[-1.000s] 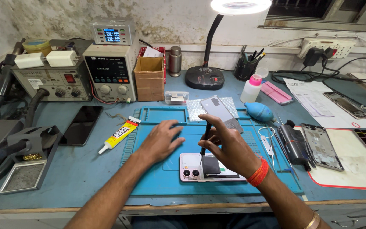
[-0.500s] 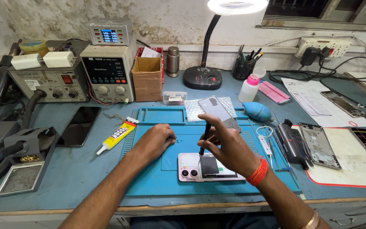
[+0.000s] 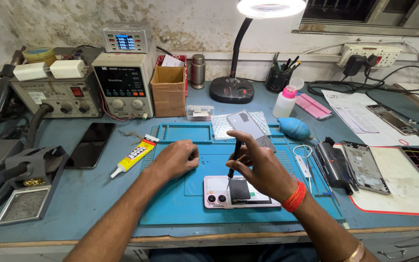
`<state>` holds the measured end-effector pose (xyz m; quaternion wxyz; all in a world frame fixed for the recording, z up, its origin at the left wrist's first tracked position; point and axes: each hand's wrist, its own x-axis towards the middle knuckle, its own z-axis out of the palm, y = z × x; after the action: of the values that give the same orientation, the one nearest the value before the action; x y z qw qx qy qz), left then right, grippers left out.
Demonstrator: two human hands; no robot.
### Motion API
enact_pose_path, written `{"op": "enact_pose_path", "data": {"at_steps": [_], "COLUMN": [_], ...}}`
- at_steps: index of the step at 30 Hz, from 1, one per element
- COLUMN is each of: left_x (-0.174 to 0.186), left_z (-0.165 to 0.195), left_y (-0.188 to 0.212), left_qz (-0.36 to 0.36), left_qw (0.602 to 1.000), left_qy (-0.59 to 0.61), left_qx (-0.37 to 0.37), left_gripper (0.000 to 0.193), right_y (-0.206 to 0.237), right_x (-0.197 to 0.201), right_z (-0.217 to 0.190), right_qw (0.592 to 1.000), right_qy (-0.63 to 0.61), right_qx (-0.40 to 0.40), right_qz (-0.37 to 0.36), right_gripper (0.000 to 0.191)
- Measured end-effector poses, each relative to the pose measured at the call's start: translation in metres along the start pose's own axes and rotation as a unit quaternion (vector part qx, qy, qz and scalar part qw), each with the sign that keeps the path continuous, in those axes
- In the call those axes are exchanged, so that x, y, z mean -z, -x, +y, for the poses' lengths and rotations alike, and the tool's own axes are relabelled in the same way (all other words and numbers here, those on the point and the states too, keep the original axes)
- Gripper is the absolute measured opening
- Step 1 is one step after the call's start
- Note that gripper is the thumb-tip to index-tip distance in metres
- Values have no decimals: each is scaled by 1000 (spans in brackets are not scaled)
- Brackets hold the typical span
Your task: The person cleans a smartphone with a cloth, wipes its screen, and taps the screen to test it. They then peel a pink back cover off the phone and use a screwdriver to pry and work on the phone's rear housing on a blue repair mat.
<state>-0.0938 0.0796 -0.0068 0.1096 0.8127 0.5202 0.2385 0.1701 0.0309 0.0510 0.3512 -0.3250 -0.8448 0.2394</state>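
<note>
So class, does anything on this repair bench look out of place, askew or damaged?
The pink phone lies opened on the blue mat, its back removed. The glue tube lies askew, half off the mat's edge. Nothing looks spilled.

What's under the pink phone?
The pink phone lies on a blue mat. The right hand holding a dark tool covers its far edge, hiding anything beneath there.

1. Small meter (image 3: 125,38) at 11 o'clock: glowing blue screen.
2. Power supply (image 3: 124,83) below it: dark display.
3. Open brown cardboard box (image 3: 169,90) at 12 o'clock.
4. Yellow glue tube (image 3: 134,155) at 9 o'clock.
5. Black phone (image 3: 91,144), dark screen, farther toward 9 o'clock.
</note>
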Motion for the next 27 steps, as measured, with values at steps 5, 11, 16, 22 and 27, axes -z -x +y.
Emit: {"op": "enact_pose_path", "data": {"at_steps": [5, 11, 16, 22, 27], "left_x": [-1, 4, 1, -1, -3], "left_z": [4, 18, 36, 51, 56], "left_y": [7, 18, 32, 41, 43], "left_qz": [89, 68, 63, 42, 50], "left_qw": [993, 985, 965, 947, 938], "left_qy": [78, 155, 253, 319, 344], "left_qx": [20, 31, -4, -9, -5], "left_gripper": [14, 12, 26, 35, 38], "right_y": [0, 1, 2, 1, 2], "right_x": [2, 1, -3, -6, -8], "right_z": [0, -1, 3, 12, 16], "right_qw": [1000, 1000, 996, 990, 989], "right_qy": [1, -8, -62, -106, -122], "right_qx": [15, 11, 25, 36, 35], "right_qz": [10, 25, 53, 83, 80], "right_gripper": [69, 68, 64, 60, 60]}}
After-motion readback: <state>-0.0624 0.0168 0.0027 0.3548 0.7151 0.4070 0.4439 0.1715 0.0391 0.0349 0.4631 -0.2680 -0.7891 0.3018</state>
